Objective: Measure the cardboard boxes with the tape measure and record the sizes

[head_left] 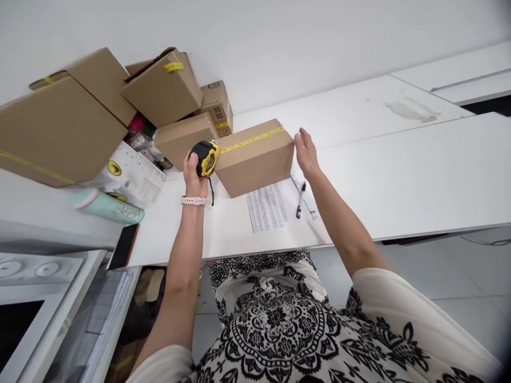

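- Box (255, 173): likely light and stiff-walled, not slippery, perhaps easily dented at the corners; best taken by both ends.
- At left: left hand (195, 178) wrapped around the tape measure (206, 158), just beside the box's left end.
- Midway: box between the hands, seemingly resting on the table (399, 175), between back and front edges; yellow strip (251, 141) along its top.
- At right: right hand (306, 154) by the box's top right corner, fingers loosely extended, gripping nothing; contact hard to tell.
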